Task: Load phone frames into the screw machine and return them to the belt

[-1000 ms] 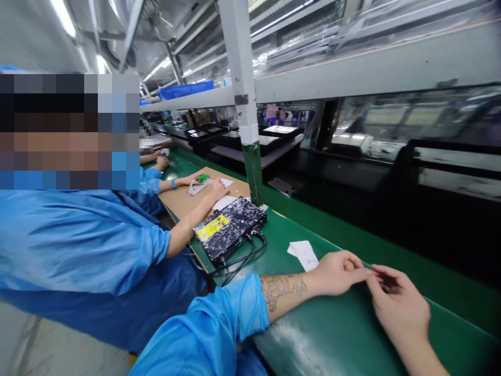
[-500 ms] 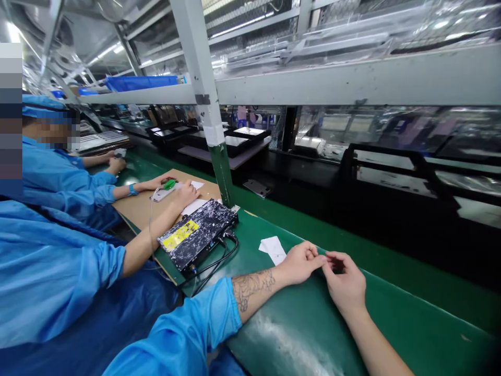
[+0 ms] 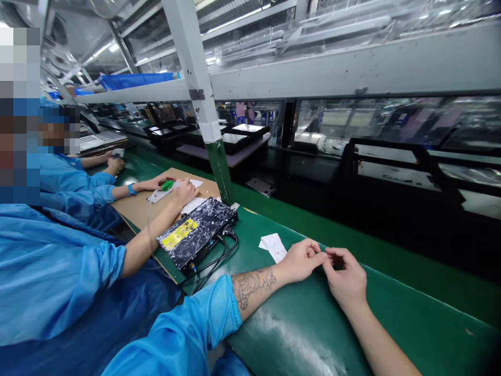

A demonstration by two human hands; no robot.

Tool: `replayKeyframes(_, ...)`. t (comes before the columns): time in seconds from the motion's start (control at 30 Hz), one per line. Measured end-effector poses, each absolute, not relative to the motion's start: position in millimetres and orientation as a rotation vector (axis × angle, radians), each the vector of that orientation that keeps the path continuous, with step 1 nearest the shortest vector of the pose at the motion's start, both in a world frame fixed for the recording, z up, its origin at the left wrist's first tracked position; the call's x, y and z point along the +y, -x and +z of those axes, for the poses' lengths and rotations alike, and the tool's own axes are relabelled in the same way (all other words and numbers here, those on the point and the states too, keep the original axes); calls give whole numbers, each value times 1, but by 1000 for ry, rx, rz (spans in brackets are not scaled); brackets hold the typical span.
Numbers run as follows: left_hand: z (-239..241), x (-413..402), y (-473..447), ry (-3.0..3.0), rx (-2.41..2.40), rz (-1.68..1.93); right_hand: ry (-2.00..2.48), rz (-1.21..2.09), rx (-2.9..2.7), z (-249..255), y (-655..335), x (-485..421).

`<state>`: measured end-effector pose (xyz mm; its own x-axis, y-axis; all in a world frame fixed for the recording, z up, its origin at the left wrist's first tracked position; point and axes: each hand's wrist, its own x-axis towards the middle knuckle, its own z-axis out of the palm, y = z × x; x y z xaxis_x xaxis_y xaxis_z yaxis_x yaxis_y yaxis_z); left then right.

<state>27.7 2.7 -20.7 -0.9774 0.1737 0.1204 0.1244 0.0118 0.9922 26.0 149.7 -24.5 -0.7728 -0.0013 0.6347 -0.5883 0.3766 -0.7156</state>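
Note:
My left hand (image 3: 302,260) and my right hand (image 3: 345,277) meet at the fingertips above the green bench top (image 3: 297,324). Thumb and fingers of my left hand are pinched together. The right thumb and forefinger close on the same spot, with a gap inside the curl of the hand. Whatever is between the fingertips, if anything, is too small to make out. Small pieces of white paper (image 3: 275,247) with dark specks lie on the bench just left of my left hand.
A speckled black box (image 3: 198,230) with a yellow label and black cables (image 3: 219,261) sits to the left. Beyond it, a co-worker's hands (image 3: 183,192) work over a brown board (image 3: 136,206). A post (image 3: 213,141) rises from the bench; a flat grey plate (image 3: 261,186) lies behind.
My hands stay joined at the fingertips with barely any movement. The view has shifted slightly, and the co-worker at the left has moved a little.

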Motion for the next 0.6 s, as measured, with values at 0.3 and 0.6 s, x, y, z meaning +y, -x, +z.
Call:
replayKeyframes(0.3,-17,1,-30,-319,2234,2107,-588,1370,-2132,-20,-29,148)
replayKeyframes(0.6,-16,2,-32,-294,2279,2071,-549,1386,-2198,-15,-34,145)
